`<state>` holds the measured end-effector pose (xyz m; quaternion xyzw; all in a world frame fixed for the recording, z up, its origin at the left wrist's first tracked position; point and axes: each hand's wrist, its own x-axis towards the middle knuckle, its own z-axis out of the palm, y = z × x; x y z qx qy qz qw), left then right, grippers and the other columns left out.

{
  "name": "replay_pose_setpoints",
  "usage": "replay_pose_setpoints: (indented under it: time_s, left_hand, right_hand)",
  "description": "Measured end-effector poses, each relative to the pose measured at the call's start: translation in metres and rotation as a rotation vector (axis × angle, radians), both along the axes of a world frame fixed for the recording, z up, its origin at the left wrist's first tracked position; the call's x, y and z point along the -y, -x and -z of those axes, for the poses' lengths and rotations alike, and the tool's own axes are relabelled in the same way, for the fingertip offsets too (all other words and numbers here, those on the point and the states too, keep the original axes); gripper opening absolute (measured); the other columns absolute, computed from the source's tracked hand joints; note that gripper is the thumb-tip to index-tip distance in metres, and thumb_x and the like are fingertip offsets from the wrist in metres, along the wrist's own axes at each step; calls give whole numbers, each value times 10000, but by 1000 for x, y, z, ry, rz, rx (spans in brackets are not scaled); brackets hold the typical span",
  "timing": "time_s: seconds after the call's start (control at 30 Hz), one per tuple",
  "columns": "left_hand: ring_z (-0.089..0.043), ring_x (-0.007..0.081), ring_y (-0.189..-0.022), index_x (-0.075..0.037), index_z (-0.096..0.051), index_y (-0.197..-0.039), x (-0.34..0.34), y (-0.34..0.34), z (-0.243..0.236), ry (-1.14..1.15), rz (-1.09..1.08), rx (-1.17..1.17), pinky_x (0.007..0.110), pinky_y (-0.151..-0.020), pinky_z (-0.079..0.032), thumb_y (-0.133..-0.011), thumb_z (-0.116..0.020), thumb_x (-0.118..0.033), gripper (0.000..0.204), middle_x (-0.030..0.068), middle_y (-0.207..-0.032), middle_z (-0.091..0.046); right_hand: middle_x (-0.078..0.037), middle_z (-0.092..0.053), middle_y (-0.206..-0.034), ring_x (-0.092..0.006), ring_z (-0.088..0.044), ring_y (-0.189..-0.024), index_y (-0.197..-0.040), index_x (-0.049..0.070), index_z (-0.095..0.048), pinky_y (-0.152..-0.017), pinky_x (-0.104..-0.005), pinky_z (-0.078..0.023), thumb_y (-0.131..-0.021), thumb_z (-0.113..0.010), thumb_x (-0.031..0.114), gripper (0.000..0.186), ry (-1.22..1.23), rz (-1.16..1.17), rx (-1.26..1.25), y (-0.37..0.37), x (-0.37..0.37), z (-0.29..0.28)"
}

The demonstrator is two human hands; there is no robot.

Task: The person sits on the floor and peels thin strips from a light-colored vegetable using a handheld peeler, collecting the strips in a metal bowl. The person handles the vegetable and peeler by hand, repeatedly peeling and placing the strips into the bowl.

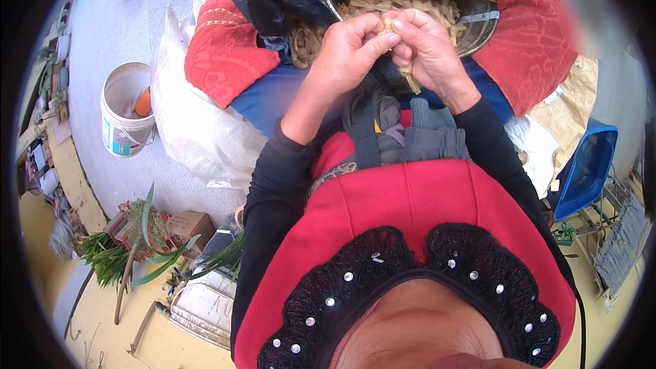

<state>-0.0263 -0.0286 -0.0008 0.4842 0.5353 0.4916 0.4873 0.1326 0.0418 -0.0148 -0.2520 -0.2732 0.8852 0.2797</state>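
Left grip (348, 44) and right grip (430, 44) are pinching a pale dry piece (387, 25) together near the filled basin (480, 31) — seemingly light, brittle, and needing gentle fingertip holds at its ends.

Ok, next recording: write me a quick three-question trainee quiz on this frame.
1. True or false: the bare left hand is well apart from the bare right hand.
2. What fills the shiny, metal-looking, curved-walled container beyond the hands?
A) green leaves
B) dry, pale tan strips
C) red cloth
3. Fill in: the round white plastic bucket stands on the person's ____ side.

Key:
1. False; their fingers meet at a small pale tan piece.
2. B
3. left
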Motion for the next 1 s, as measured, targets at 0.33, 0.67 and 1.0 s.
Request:
replay_pose_setpoints:
  time_s: [0.33, 0.67, 1.0]
  left_hand:
    - [-293, 58, -526, -48, -598, -847, 19, 9, -24, 213, -30, 1045, 222, -482, -242, -958, -574, -120, 134, -37, -623, -390]
    - [-575, 95, -786, 3, -665, -1031, 6, 39, -26, -87, -222, -52, 258, -738, -478, -956, -605, -205, 230, 22, -817, -628]
    - [-609, 73, -803, -9, -600, -1105, -35, 20, -28, -21, 97, 146, 223, -727, -496, -942, -654, -142, 217, 30, -907, -661]
  right_hand:
    - [7, -631, -837, -14, -420, -528, -1044, 34, -630, -451, -174, -318, -896, -710, 123, 190, -275, -51, 165, -23, -12, -12]
    - [-10, -621, -842, -81, -563, -787, -965, -23, -654, -688, -225, -447, -909, -649, 74, 112, -1071, -168, 514, -28, -20, -32]
    - [-66, -628, -769, -128, -598, -734, -958, 7, -669, -668, -267, -477, -890, -672, 162, 170, -1278, -160, 633, -19, -55, -50]
